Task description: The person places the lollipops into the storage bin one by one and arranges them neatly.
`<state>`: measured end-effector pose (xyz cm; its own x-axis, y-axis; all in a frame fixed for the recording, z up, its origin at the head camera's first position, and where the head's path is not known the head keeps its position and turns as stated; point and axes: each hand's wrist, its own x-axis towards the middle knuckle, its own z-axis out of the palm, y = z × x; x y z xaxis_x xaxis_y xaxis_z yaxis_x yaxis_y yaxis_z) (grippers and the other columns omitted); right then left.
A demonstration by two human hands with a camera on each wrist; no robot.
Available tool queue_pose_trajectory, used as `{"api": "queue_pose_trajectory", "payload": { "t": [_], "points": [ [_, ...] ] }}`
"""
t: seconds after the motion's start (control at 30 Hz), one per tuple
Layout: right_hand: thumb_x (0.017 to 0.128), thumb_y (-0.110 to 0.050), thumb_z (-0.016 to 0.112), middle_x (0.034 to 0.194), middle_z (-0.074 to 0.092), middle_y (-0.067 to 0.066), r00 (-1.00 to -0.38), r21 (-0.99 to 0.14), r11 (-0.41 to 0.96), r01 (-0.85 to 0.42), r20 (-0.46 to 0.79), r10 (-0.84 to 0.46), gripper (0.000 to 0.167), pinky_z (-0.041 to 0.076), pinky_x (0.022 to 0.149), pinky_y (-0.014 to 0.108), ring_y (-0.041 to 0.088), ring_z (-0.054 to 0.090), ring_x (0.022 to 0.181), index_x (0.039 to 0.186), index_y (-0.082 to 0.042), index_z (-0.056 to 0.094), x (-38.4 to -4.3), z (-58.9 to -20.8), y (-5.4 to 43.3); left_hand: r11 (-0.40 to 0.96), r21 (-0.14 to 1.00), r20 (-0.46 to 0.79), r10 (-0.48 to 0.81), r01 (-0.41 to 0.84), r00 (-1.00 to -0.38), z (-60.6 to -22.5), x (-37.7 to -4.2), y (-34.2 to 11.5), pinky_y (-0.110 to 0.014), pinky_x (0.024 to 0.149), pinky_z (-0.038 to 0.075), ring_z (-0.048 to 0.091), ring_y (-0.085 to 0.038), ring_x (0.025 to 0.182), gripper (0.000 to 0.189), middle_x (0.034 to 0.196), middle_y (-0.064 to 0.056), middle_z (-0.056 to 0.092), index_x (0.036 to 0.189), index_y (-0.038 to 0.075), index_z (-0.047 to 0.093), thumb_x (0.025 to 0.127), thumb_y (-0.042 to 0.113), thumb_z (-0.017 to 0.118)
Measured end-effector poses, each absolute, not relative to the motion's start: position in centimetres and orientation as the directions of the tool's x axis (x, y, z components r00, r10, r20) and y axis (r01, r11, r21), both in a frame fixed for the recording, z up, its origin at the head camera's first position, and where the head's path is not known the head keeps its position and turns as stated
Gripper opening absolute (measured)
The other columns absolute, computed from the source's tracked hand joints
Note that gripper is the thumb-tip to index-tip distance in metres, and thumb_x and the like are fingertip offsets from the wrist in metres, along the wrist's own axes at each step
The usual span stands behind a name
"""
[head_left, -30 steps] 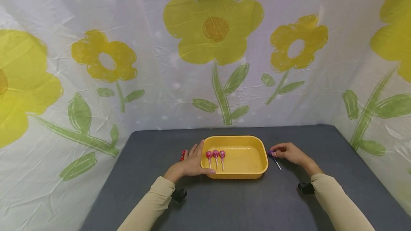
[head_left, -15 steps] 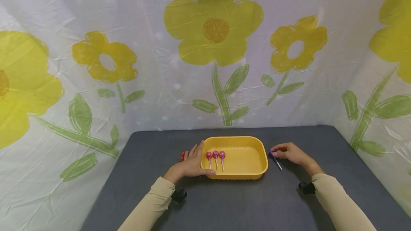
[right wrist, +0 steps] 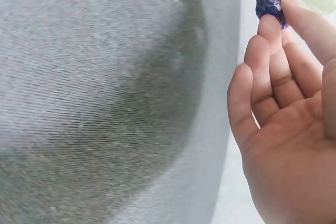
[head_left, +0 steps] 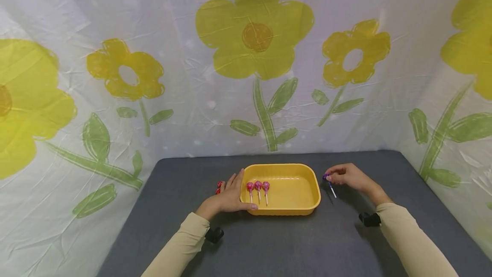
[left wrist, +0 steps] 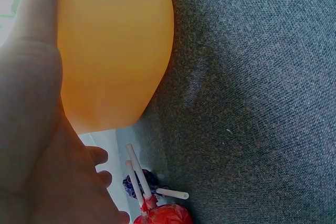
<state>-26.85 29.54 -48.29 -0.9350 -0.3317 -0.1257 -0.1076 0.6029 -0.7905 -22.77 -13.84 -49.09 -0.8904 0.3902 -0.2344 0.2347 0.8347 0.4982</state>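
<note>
My right hand pinches a purple-wrapped lollipop by its head, between thumb and fingertips. In the head view its white stick slants down over the table, just right of the yellow tray. My left hand rests against the tray's left side, fingers extended along the wall and thumb over the front rim. Inside the tray, three pink-wrapped lollipops lie in a row at the left. Red-wrapped lollipops lie beyond the left hand's fingers, with a dark purple lollipop beside them.
A dark grey cloth-covered table lies under everything. Behind it and along both sides hangs a pale curtain printed with yellow flowers. The red lollipops are mostly hidden by the left hand in the head view.
My right hand has lifted slightly with the purple lollipop, whose stick now stands apart from its shadow. The left hand, tray and pink lollipops stay where they were.
</note>
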Motion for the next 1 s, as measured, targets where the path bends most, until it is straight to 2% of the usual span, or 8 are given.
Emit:
{"api": "queue_pose_trajectory", "payload": {
  "t": [0.17,0.37,0.47,0.7,1.0],
  "points": [
    [0.094,-0.032,0.068,0.093,0.073,0.006,-0.936,-0.789,0.606,-0.102,-0.129,-0.326,0.038,0.055,0.076,0.034,0.019,0.064,0.084,0.117,-0.002,0.069,-27.0,-47.5,29.3,0.834,0.5,-0.236,0.391,0.234,-0.89,-49.3,-22.7,-13.9,-0.069,0.119,0.005,0.005,-0.039,0.155,0.133,0.168,-0.015,0.004,0.159,0.009,-0.009,0.074,0.073,0.07],
    [0.094,-0.035,0.067,0.089,0.072,0.008,-0.937,-0.801,0.59,-0.103,-0.12,-0.327,0.04,0.054,0.08,0.033,0.026,0.065,0.087,0.119,-0.003,0.068,-27.2,-46.4,29.1,0.84,0.492,-0.241,0.384,0.228,-0.891,-49.2,-22.7,-13.9,-0.069,0.12,0.005,0.004,-0.038,0.155,0.133,0.168,-0.015,0.005,0.159,0.011,-0.01,0.074,0.073,0.07],
    [0.094,-0.037,0.066,0.094,0.074,0.006,-0.94,-0.813,0.575,-0.096,-0.116,-0.32,0.043,0.055,0.083,0.035,0.025,0.067,0.09,0.121,-0.003,0.067,-27.4,-45.7,28.9,0.84,0.494,-0.241,0.382,0.226,-0.892,-49.0,-22.7,-13.8,-0.069,0.12,0.005,0.004,-0.038,0.155,0.133,0.167,-0.016,0.007,0.159,0.011,-0.01,0.073,0.073,0.07],
    [0.094,-0.039,0.066,0.111,0.074,0.013,-0.935,-0.821,0.562,-0.102,-0.114,-0.337,0.047,0.056,0.085,0.033,0.026,0.069,0.097,0.124,-0.004,0.066,-27.3,-44.7,27.6,0.835,0.497,-0.237,0.391,0.235,-0.889,-48.9,-22.6,-13.9,-0.069,0.12,0.005,0.005,-0.038,0.155,0.132,0.168,-0.015,0.005,0.159,0.01,-0.01,0.074,0.072,0.071],
    [0.095,-0.039,0.065,0.108,0.074,0.013,-0.929,-0.821,0.557,-0.123,-0.101,-0.355,0.046,0.057,0.089,0.04,0.031,0.07,0.097,0.123,-0.002,0.066,-27.4,-44.0,25.4,0.837,0.497,-0.237,0.385,0.229,-0.892,-48.9,-22.6,-13.8,-0.069,0.119,0.006,0.007,-0.038,0.155,0.133,0.167,-0.016,0.009,0.159,0.011,-0.008,0.072,0.073,0.071]
  ]
}}
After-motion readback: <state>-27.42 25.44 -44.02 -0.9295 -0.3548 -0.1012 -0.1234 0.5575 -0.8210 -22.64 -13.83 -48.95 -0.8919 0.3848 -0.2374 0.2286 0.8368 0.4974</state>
